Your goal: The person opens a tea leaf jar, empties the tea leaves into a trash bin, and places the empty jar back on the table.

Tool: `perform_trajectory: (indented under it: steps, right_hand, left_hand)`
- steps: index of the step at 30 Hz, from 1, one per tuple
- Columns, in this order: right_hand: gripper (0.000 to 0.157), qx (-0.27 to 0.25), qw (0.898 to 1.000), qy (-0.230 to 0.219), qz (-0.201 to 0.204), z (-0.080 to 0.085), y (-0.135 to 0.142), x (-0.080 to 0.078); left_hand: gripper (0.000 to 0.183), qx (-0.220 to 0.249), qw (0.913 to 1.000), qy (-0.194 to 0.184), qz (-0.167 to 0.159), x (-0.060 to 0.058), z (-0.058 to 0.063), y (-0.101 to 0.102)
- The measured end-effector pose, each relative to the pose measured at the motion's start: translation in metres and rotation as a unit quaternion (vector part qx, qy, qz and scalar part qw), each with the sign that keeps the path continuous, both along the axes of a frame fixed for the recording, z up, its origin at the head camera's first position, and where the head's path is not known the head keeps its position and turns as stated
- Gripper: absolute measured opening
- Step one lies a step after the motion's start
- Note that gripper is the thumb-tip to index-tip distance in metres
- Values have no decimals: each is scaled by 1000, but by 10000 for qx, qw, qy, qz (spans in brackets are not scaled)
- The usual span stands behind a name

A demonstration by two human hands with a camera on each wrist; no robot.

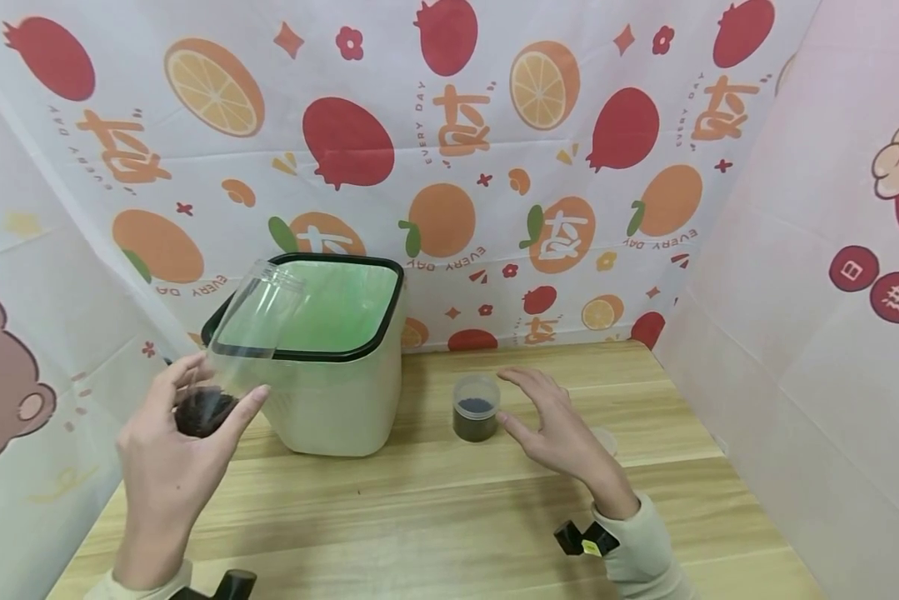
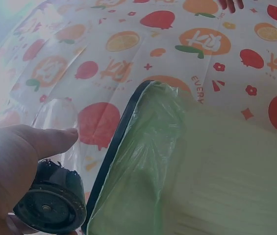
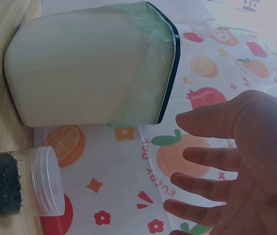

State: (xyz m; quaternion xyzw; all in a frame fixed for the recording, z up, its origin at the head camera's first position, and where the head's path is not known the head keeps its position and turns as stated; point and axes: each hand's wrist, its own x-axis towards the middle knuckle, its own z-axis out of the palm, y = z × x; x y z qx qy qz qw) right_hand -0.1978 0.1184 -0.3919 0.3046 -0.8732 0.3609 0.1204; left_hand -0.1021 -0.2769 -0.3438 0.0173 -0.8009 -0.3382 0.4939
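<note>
My left hand [image 1: 172, 467] grips a tall clear plastic jar [image 1: 250, 317] near its base, tilted with its mouth up and to the right, over the left rim of a bin. Dark loose bits [image 1: 203, 412] sit at the bottom of this jar. In the left wrist view, the jar's round base [image 2: 50, 208] faces the camera below the thumb. My right hand [image 1: 554, 425] hovers with spread fingers just right of a short clear jar [image 1: 475, 412], partly filled with dark shreds [image 3: 6, 183]. In the right wrist view, the palm [image 3: 265, 161] holds nothing.
The cream bin [image 1: 344, 408] with a black rim and green bag liner [image 1: 337, 304] stands at the back left of the wooden table [image 1: 389, 525]. A pale round disc [image 1: 605, 440] lies partly behind my right wrist. Fruit-printed sheeting [image 1: 494, 175] hangs behind.
</note>
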Motion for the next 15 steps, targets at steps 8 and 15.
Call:
perform_trajectory:
  steps: [8, 15]
  right_hand:
    - [54, -18, 10000, -58, 7, -1, 2, 0]
    - [54, -11, 9999, -98, -37, -2, 3, 0]
  left_hand:
    - [70, -228, 9996, 153, 30, -2, 5, -6]
    - [66, -321, 9993, 151, 105, -3, 12, -5]
